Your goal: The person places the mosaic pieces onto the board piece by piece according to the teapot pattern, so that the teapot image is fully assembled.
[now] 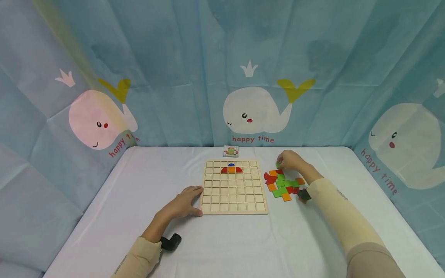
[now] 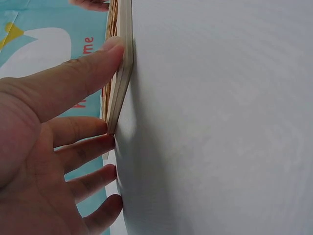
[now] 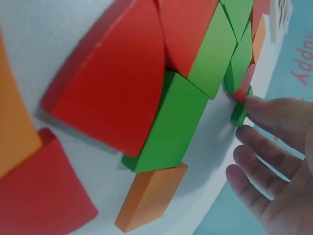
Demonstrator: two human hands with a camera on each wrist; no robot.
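A wooden grid board (image 1: 233, 197) lies on the white table. Near its top sit an orange square (image 1: 231, 170), a red quarter-round piece on each side of it, and a blue half-round piece (image 1: 231, 165) above. My left hand (image 1: 184, 202) rests at the board's left edge, thumb on the near corner and fingers spread along the side. To the right of the board, at the far end of a pile of coloured tiles (image 1: 281, 183), my right hand (image 1: 291, 160) pinches a green tile (image 3: 239, 113) between thumb and forefinger, as the right wrist view shows.
A small printed pattern card (image 1: 231, 151) lies beyond the board, close to the table's back edge. Curtains printed with whales (image 1: 255, 110) hang behind and at both sides. Red, green and orange tiles lie loose and partly overlapping to the board's right.
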